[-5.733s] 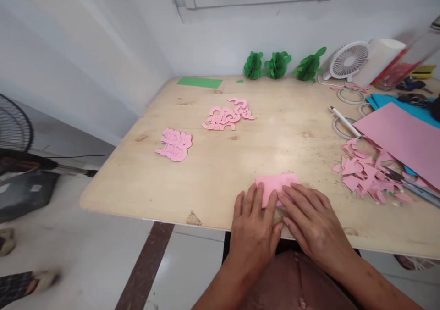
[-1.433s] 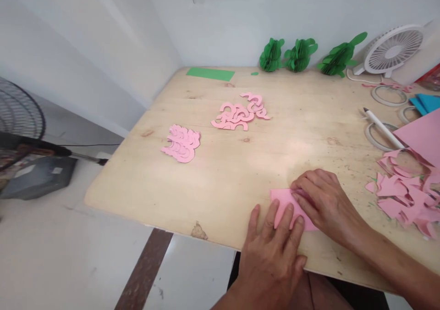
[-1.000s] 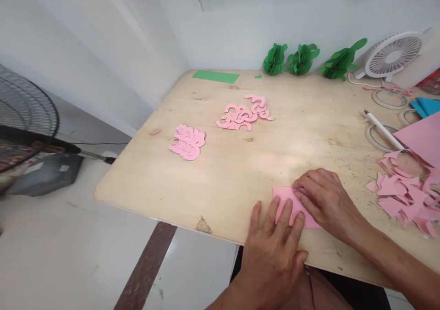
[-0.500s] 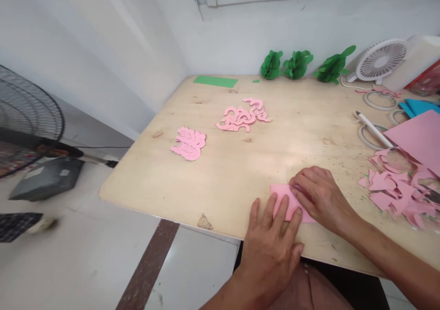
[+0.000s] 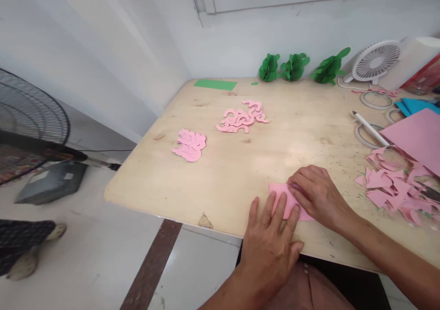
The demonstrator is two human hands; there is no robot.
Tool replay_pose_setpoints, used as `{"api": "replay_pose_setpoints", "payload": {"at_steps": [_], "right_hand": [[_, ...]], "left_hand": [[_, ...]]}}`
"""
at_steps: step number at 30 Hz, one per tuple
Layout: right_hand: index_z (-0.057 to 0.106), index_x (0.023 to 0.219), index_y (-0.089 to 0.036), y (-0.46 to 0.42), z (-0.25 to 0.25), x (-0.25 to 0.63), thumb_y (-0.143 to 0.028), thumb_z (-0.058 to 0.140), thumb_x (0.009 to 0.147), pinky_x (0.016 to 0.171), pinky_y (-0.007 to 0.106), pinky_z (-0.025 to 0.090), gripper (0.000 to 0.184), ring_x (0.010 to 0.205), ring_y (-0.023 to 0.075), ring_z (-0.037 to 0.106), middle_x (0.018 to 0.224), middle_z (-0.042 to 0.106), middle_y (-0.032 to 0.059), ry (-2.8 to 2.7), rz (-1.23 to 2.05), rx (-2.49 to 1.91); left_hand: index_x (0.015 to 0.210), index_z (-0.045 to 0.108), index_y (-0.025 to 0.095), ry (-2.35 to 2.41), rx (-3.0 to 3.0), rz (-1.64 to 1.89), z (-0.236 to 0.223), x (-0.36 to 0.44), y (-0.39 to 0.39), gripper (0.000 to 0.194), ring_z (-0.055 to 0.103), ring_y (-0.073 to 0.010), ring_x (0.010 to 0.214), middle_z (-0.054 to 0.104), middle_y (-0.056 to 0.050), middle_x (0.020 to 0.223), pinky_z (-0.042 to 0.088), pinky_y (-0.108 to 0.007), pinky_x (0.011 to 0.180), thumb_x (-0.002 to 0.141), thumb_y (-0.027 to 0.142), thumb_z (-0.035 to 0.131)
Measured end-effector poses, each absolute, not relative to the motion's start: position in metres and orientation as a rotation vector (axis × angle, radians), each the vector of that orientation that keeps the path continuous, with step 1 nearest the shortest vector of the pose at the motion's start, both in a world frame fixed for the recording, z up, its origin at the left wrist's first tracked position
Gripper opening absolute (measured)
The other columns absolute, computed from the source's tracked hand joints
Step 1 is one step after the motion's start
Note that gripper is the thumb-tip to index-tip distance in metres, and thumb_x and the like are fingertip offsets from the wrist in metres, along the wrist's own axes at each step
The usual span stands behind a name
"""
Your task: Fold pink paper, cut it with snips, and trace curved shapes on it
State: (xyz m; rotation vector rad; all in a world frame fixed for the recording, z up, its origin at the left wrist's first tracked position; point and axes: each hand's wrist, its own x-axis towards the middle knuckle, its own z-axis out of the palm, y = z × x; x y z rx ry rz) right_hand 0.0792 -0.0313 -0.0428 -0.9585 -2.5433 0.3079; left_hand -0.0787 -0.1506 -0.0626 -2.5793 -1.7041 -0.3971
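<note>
A small folded pink paper [image 5: 279, 194] lies near the front edge of the wooden table [image 5: 240, 163]. My left hand [image 5: 271, 243] rests flat on its near side, fingers stretched out over the paper. My right hand [image 5: 318, 197] presses down on the paper's right part, fingers curled and close together on its surface. Most of the paper is hidden under both hands.
Two heaps of pink cut-out shapes [image 5: 189, 145] [image 5: 242, 116] lie further back. Pink scraps [image 5: 395, 186], a pink sheet [image 5: 417, 135], tape rolls [image 5: 367, 135], a white pen [image 5: 369, 127], a small white fan [image 5: 376, 61] and green paper ornaments [image 5: 294, 66] sit right and back. A standing fan [image 5: 27, 131] and someone's foot [image 5: 24, 250] are at left.
Both hands stay pressed on the pink paper, shifting only slightly along it. The view has drifted, and a person's foot has come into sight on the floor at the left.
</note>
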Motion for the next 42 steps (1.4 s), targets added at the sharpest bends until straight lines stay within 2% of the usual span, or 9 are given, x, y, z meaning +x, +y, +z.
{"api": "replay_pose_setpoints", "payload": {"at_steps": [7, 10, 15, 20, 26, 31, 36, 42], "right_hand": [[0.061, 0.086, -0.019, -0.025, -0.038, 0.084, -0.022, 0.049, 0.091, 0.077, 0.037, 0.037, 0.012, 0.080, 0.0196, 0.054, 0.082, 0.062, 0.0047, -2.560, 0.363, -0.965], [0.062, 0.093, -0.019, -0.032, -0.028, 0.094, -0.022, 0.050, 0.091, 0.081, 0.039, 0.039, 0.012, 0.088, 0.0212, 0.057, 0.090, 0.066, 0.0062, -2.523, 0.309, -0.944], [0.063, 0.108, -0.018, -0.075, -0.020, 0.114, -0.016, 0.050, 0.090, 0.087, 0.042, 0.042, 0.022, 0.100, 0.0230, 0.059, 0.102, 0.068, 0.0082, -2.582, 0.228, -0.774], [0.061, 0.117, -0.016, -0.103, -0.035, 0.127, -0.018, 0.051, 0.091, 0.096, 0.047, 0.039, 0.029, 0.111, 0.0252, 0.055, 0.117, 0.066, 0.0097, -2.691, 0.031, -0.715], [0.057, 0.124, -0.014, -0.101, -0.039, 0.129, -0.024, 0.049, 0.092, 0.101, 0.050, 0.034, 0.035, 0.116, 0.0279, 0.051, 0.121, 0.063, 0.0108, -2.779, -0.029, -0.715], [0.057, 0.125, -0.016, -0.099, -0.036, 0.132, -0.027, 0.049, 0.092, 0.103, 0.053, 0.033, 0.035, 0.119, 0.0292, 0.049, 0.124, 0.061, 0.0097, -2.806, -0.068, -0.720], [0.060, 0.119, -0.015, -0.099, -0.038, 0.144, -0.027, 0.050, 0.092, 0.102, 0.054, 0.034, 0.031, 0.121, 0.0311, 0.049, 0.124, 0.061, 0.0125, -2.787, -0.164, -0.736], [0.060, 0.118, -0.020, -0.101, -0.036, 0.165, -0.026, 0.051, 0.092, 0.100, 0.052, 0.035, 0.029, 0.119, 0.0292, 0.052, 0.123, 0.062, 0.0089, -2.725, -0.174, -0.837]], "left_hand": [[0.143, 0.036, 0.024, -1.723, -2.548, -0.420, -0.063, -0.077, -0.151, 0.057, 0.023, -0.0295, 0.142, 0.034, -0.007, 0.151, 0.020, -0.055, 0.111, 0.092, 0.049, 0.040], [0.142, 0.038, 0.024, -1.720, -2.548, -0.432, -0.063, -0.076, -0.150, 0.056, 0.026, -0.0299, 0.141, 0.035, -0.008, 0.150, 0.020, -0.056, 0.111, 0.091, 0.048, 0.041], [0.142, 0.038, 0.025, -1.722, -2.555, -0.411, -0.062, -0.076, -0.150, 0.055, 0.028, -0.0302, 0.139, 0.035, -0.009, 0.150, 0.022, -0.055, 0.110, 0.091, 0.047, 0.042], [0.141, 0.039, 0.024, -1.705, -2.571, -0.379, -0.062, -0.076, -0.150, 0.057, 0.028, -0.0312, 0.139, 0.034, -0.010, 0.151, 0.022, -0.055, 0.110, 0.090, 0.048, 0.044], [0.143, 0.035, 0.026, -1.740, -2.591, -0.328, -0.062, -0.076, -0.150, 0.056, 0.025, -0.0302, 0.141, 0.031, -0.008, 0.152, 0.023, -0.056, 0.110, 0.091, 0.047, 0.041], [0.143, 0.035, 0.026, -1.730, -2.582, -0.307, -0.061, -0.075, -0.151, 0.055, 0.026, -0.0292, 0.140, 0.031, -0.008, 0.152, 0.025, -0.054, 0.110, 0.092, 0.046, 0.041], [0.142, 0.036, 0.026, -1.713, -2.567, -0.276, -0.059, -0.075, -0.151, 0.056, 0.027, -0.0299, 0.140, 0.032, -0.008, 0.152, 0.026, -0.054, 0.109, 0.091, 0.047, 0.043], [0.142, 0.037, 0.024, -1.691, -2.543, -0.285, -0.059, -0.074, -0.152, 0.056, 0.028, -0.0301, 0.139, 0.034, -0.009, 0.151, 0.026, -0.054, 0.110, 0.090, 0.044, 0.046]]}}
